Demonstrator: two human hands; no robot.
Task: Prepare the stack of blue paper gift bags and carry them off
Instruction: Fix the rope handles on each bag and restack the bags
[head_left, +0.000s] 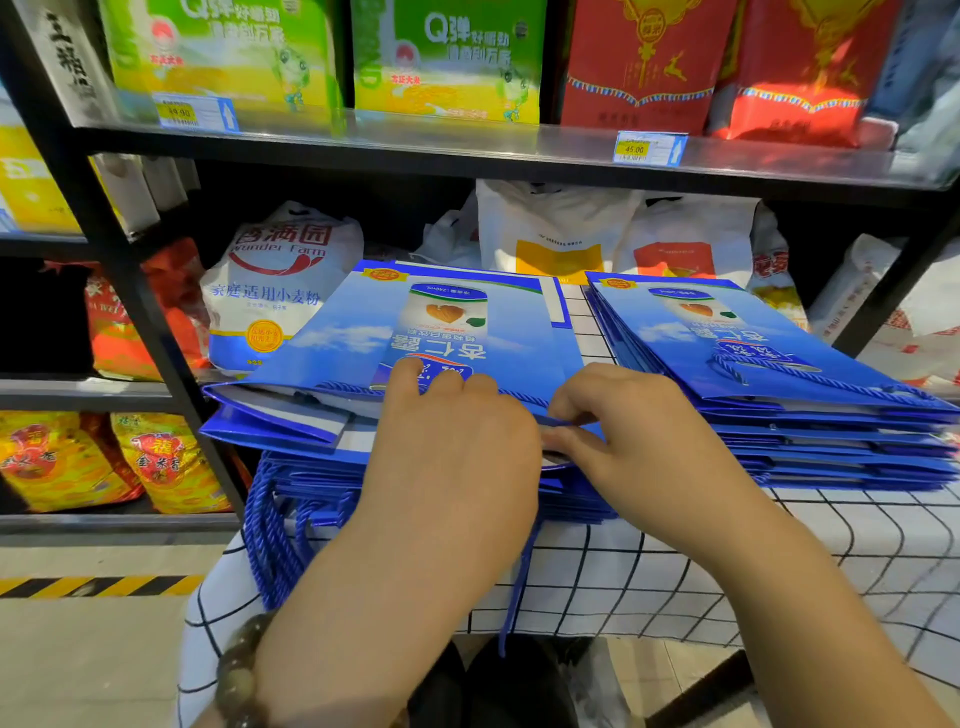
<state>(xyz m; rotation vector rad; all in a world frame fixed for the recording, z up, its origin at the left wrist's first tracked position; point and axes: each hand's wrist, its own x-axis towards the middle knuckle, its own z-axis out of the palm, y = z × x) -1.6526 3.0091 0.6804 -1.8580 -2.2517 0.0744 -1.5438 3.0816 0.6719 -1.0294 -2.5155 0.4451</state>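
Two stacks of flat blue paper gift bags lie on a table with a white grid-pattern cloth (597, 571). The left stack (415, 322) is nearest me, its top bag tilted up, with blue rope handles (270, 530) hanging over the table's front edge. My left hand (447, 447) lies on the near edge of the top bag, fingers curled over it. My right hand (613, 415) pinches the edge of a bag in the same stack, thumb and fingers closed on it. The right stack (779, 364) lies flat and untouched.
A black metal shelf rack (130, 291) stands right behind the table, holding flour sacks (270, 291), rice bags and red and green packages. Floor with a yellow-black hazard stripe (93, 584) lies to the lower left. A bead bracelet (239, 670) sits on my left wrist.
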